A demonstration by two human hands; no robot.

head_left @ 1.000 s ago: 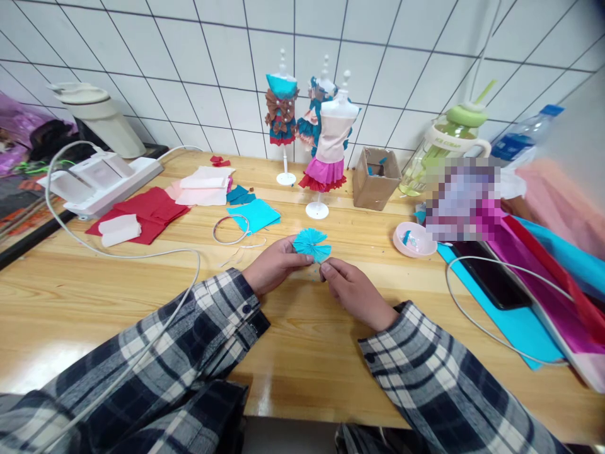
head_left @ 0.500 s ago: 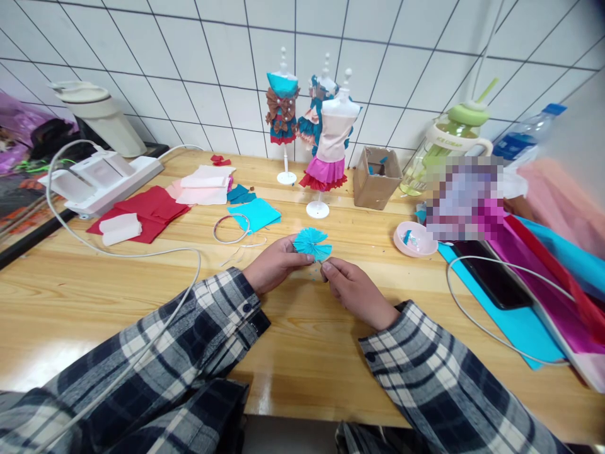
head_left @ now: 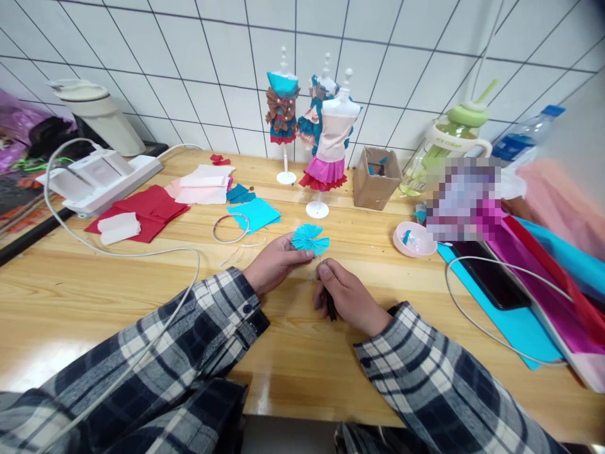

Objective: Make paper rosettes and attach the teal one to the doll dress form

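My left hand [head_left: 275, 261] pinches the edge of a round, pleated piece of blue crepe paper [head_left: 309, 238] between thumb and fingers. A notch opens on the paper's right side. Just below and to the right, my right hand [head_left: 347, 289] is closed around a slim black-handled tool [head_left: 330, 308]. Its thin tip points up at the paper's lower edge. Most of the tool is hidden in the fist, so its kind is unclear. Tiny blue scraps lie on the table under the hands.
Behind stand dressed mini mannequins [head_left: 317, 209] and a cardboard box [head_left: 377, 180]. A pink bowl [head_left: 414, 239], a phone [head_left: 494, 277] and coloured sheets lie right. Leftward are a tape ring [head_left: 230, 227], a blue sheet [head_left: 258, 215], red cloth [head_left: 151, 214] and a power strip [head_left: 113, 183].
My right hand has turned and shifted slightly down and left, bringing the black handle into view. The blue paper has moved a little to the left and up in my left hand.
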